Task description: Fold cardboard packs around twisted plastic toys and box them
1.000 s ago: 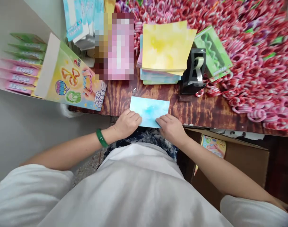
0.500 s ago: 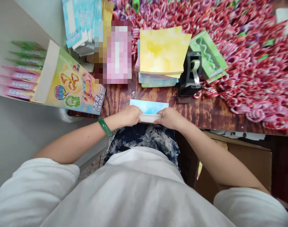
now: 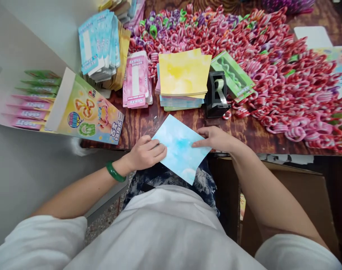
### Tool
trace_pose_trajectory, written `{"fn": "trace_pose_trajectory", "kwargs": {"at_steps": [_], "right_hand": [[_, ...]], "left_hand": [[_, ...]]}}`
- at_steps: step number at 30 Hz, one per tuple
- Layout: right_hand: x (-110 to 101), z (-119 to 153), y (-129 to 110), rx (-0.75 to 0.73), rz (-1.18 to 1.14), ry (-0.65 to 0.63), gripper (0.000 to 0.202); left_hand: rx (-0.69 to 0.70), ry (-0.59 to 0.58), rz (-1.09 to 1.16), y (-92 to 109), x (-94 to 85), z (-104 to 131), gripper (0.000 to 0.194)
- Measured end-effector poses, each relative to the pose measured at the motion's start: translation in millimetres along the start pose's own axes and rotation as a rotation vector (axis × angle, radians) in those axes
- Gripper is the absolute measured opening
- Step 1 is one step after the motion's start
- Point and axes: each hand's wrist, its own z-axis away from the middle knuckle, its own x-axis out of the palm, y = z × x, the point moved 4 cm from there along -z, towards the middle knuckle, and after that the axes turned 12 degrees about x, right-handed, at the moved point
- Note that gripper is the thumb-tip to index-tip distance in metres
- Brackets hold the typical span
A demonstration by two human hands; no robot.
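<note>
A light blue, cloud-patterned sheet of card (image 3: 182,142) lies turned cornerwise over the table's front edge, above my lap. My left hand (image 3: 148,153), below a green bangle (image 3: 115,171), has its fingers curled over the card's left corner. On the opposite side my right hand (image 3: 211,138) grips the right edge, fingers on the upper face and the rest hidden. Just beyond the card sits a stack of yellow and blue cards (image 3: 184,73). A black tape dispenser (image 3: 217,95) stands right of that stack, touching or close to a green windowed box (image 3: 232,77).
A large heap of red, pink and purple twisted rings (image 3: 244,48) covers the table's back and right. Pink packets (image 3: 135,80) and blue packets (image 3: 99,43) are stacked left. A display box (image 3: 86,108) holding several packets stands at the left edge. Below right is an open cardboard box (image 3: 297,202).
The blue card was folded up between both hands; now it lies flat and turned cornerwise. My hands have moved apart to its left and right sides. The view has shifted slightly.
</note>
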Motion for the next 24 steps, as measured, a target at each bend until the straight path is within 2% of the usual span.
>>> {"fn": "trace_pose_trajectory", "kwargs": {"at_steps": [3, 5, 8, 9, 12, 13, 15, 17, 19, 21, 24], "right_hand": [[2.0, -9.9, -6.5, 0.035, -0.033, -0.034, 0.026], [-2.8, -11.3, -9.5, 0.003, -0.056, 0.001, 0.026], [-10.5, -12.9, -14.2, -0.055, 0.052, 0.057, 0.021], [-11.8, -14.7, -16.8, -0.07, 0.11, 0.066, 0.018], [-10.3, -26.1, -28.7, -0.096, 0.318, 0.1, 0.012], [-8.5, -31.3, -33.2, -0.095, 0.397, 0.124, 0.012], [-2.8, -41.7, -41.6, -0.083, 0.55, 0.157, 0.017], [3.8, -49.3, -47.2, -0.052, 0.686, 0.172, 0.03], [9.6, -51.4, -50.0, -0.012, 0.802, 0.196, 0.042], [15.1, -47.2, -50.0, 0.019, 0.884, 0.246, 0.046], [28.5, -31.5, -44.3, -0.014, 0.958, 0.38, 0.034]], "left_hand": [[-0.101, -0.121, 0.028, -15.5, 10.9, -1.7, 0.021], [-0.208, -0.194, 0.089, -23.6, 7.9, -1.1, 0.022], [-0.302, -0.229, 0.286, -29.4, -6.6, -4.3, 0.066], [-0.329, -0.205, 0.324, -32.3, -11.8, -7.5, 0.073], [-0.424, -0.123, 0.257, -48.8, -15.8, -22.0, 0.066], [-0.441, -0.144, 0.227, -55.1, -10.7, -27.6, 0.065], [-0.449, -0.281, 0.234, -66.2, 8.0, -37.9, 0.065], [-0.451, -0.435, 0.255, -75.3, 27.0, -44.7, 0.055], [-0.451, -0.529, 0.27, -81.5, 39.0, -48.4, 0.043], [-0.442, -0.557, 0.278, -83.6, 43.2, -50.1, 0.037], [-0.392, -0.511, 0.245, -75.3, 39.9, -49.7, 0.027]]}}
